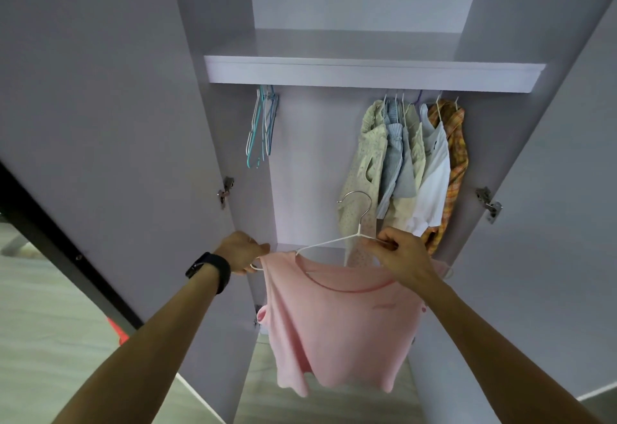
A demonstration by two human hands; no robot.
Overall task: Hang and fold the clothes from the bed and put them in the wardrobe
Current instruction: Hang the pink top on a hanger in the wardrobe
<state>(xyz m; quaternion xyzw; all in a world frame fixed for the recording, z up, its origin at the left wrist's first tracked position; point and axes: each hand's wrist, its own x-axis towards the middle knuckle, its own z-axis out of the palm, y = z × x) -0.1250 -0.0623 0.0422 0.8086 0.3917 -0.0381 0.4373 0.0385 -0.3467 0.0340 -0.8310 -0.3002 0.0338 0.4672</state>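
Pink top [337, 323], soft and slightly rumpled with a wide round neckline, drapes from a thin white wire hanger [329, 242] with a curved metal hook, held in front of the open lilac wardrobe [367, 71]. The left hand [242, 253], a black band [212, 270] on its wrist, grips the hanger's left end at the top's shoulder, while the right hand [399, 253] pinches the hanger's right arm. Behind, under the flat shelf, hang floral, striped, white and orange plaid garments [410, 163] on the right and bare slim hangers [262, 126] on the left.
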